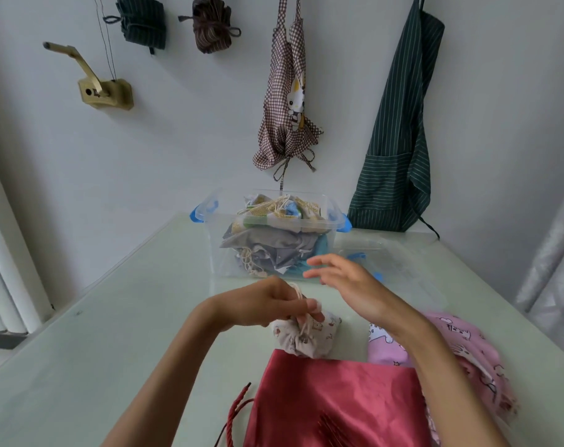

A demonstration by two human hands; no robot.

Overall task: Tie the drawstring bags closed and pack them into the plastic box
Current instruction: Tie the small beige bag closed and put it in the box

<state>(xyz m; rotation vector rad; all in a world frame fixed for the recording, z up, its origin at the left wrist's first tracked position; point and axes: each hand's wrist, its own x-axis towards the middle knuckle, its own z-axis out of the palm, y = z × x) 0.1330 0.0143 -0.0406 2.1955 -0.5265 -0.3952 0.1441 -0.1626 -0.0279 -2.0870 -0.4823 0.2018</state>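
The left hand [267, 304] is in the middle of the pale green worktop [113, 333], its fingers [311, 306] pinching the cream drawstring [298, 293] of a small cream printed bag [306, 337], whose gathered mouth sits right under the hand while its body rests on the worktop. The right hand [345, 279] hovers just beyond and to the right of it, fingers spread and loose, holding nothing. Toward the near edge lies a red satin bag [338, 404], flat, with its dark red cord [234, 411] trailing off to the left; the cream bag touches its far edge. Beside these, at the right near edge, a pink printed bag [461, 343] lies partly under the right forearm. The clear plastic box [274, 233] with blue handle clips stands at the far edge against the wall, already piled with tied bags [274, 214] in grey, beige and blue that rise to its rim. Its clear lid [393, 266] lies flat on the worktop just to the right of it. On the wall behind hang a checked apron [287, 101] and a dark green striped apron [400, 140].
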